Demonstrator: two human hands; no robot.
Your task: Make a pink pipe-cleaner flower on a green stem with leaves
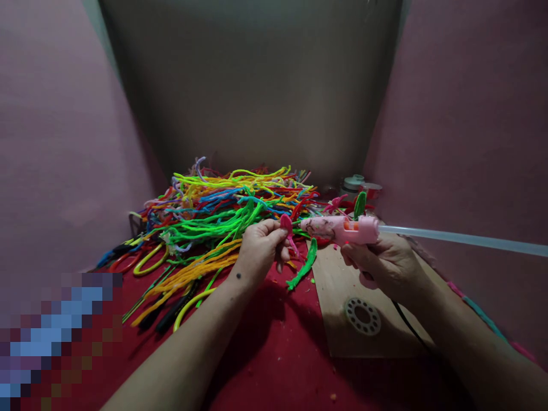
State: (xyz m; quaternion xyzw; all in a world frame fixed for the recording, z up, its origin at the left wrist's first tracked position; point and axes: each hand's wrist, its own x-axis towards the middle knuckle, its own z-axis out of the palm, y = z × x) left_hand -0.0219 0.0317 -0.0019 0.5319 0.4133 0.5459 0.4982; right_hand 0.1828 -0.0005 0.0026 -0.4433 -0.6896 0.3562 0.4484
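Note:
Between the thumb and fingers of my left hand (263,245) is a pink pipe-cleaner petal (286,224), pinched upright. My right hand (391,265) wraps round the handle of a pink hot glue gun (323,227), whose nozzle points left at the petal, close to it. A long translucent glue stick (462,238) sticks out of the gun's back end, and a small red light glows on its body. Just below the nozzle, a green pipe-cleaner leaf (306,265) lies on the red cloth. Whether the nozzle touches the petal I cannot tell.
A big heap of coloured pipe cleaners (222,211) spreads behind my left hand. Under my right hand lies a wooden board (342,285) with a round holed disc (362,316) on it. A lidded jar (353,184) stands at the back right. Red cloth (274,365) covers the surface; walls rise on both sides.

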